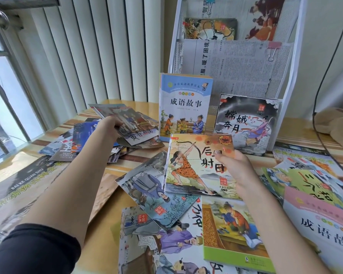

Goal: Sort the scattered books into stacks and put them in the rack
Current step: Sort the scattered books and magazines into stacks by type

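Thin picture books lie scattered over the wooden table point(115, 212). My right hand point(236, 169) grips a small stack topped by an archer-cover book point(194, 165), held slightly above the books in the middle. My left hand point(111, 125) reaches far left and pinches a thin picture book point(133, 123) lifted over a loose pile point(81, 141). The white mesh rack point(281, 80) stands at the back right. A blue book point(184, 105) and a grey moon-lady book point(246, 123) stand upright at the rack's base. Another picture book point(210, 28) sits in the rack's upper tier.
Newspaper point(236, 66) held by binder clips lines the rack. Larger books point(321, 204) overlap at the right; a big dark book point(22, 186) lies at the left edge. White vertical blinds point(99, 48) and a window are behind. A black cable point(321, 107) hangs at the right.
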